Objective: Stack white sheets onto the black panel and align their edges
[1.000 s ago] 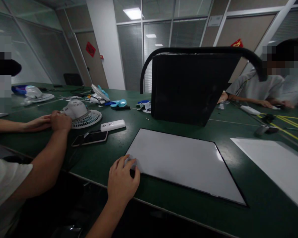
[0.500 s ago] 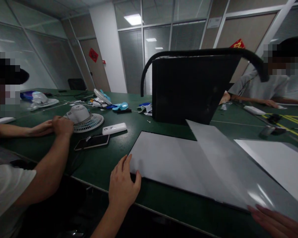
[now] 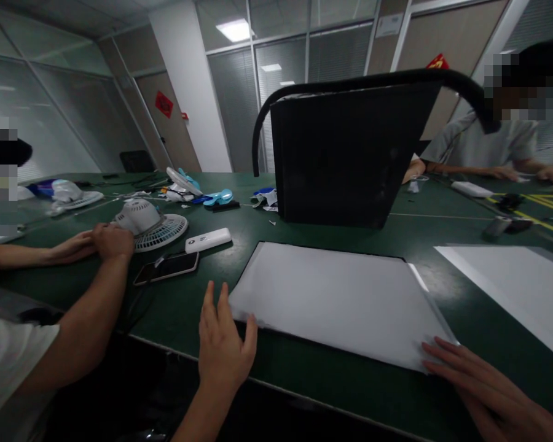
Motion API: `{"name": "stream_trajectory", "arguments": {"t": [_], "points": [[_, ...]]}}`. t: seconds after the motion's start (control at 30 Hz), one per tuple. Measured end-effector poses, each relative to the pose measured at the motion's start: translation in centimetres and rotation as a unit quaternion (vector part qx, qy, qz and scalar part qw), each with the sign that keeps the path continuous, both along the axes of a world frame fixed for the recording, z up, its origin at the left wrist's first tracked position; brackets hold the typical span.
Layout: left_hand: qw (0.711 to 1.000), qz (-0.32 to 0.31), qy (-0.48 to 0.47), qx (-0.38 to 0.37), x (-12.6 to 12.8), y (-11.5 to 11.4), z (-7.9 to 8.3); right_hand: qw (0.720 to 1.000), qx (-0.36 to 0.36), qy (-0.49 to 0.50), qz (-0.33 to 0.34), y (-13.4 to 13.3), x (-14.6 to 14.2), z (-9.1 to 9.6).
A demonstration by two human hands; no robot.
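Observation:
A large white sheet lies flat on the green table, covering a black-edged panel. My left hand rests open at the sheet's near left corner, fingers stretched out, thumb touching the edge. My right hand lies open at the near right corner, fingertips on the sheet. Neither hand holds anything.
A black box-like panel with a curved black arm stands behind the sheet. Another white sheet lies to the right. At left, a person's hands rest by a white fan, a phone and a white power bank. Another person sits at far right.
A sheet that was lifted at the right half a second ago now lies flat over the panel. My right hand came into view and pressed its corner. My left hand's fingers straightened.

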State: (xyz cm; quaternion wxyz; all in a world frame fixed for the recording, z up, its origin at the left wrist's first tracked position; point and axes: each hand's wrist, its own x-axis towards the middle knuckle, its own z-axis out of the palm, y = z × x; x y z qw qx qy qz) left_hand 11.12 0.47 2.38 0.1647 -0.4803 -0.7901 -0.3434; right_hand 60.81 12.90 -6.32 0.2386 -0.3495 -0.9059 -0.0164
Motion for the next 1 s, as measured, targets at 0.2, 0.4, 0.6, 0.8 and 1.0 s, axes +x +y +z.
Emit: {"name": "stream_trajectory", "arguments": {"t": [0.2, 0.4, 0.6, 0.8, 1.0], "points": [[0.998, -0.042, 0.023, -0.038, -0.3, -0.1, 0.0, 1.0, 0.011, -0.008, 0.025, 0.2, -1.1, 1.2], [0.994, -0.028, 0.049, -0.095, -0.2, 0.2, 0.3, 0.999, 0.005, -0.021, 0.027, 0.3, -2.2, 2.5], [0.992, -0.016, 0.057, -0.107, -0.3, 0.2, -0.1, 0.999, -0.02, -0.042, 0.021, 0.2, -2.5, 2.8], [0.991, -0.016, 0.073, -0.108, -0.3, 0.2, -0.3, 0.998, -0.026, -0.045, 0.017, 0.2, -2.4, 2.8], [0.991, -0.015, 0.077, -0.107, -0.3, 0.2, -0.2, 1.0, 0.006, -0.014, 0.014, 0.5, -2.5, 2.0]]}}
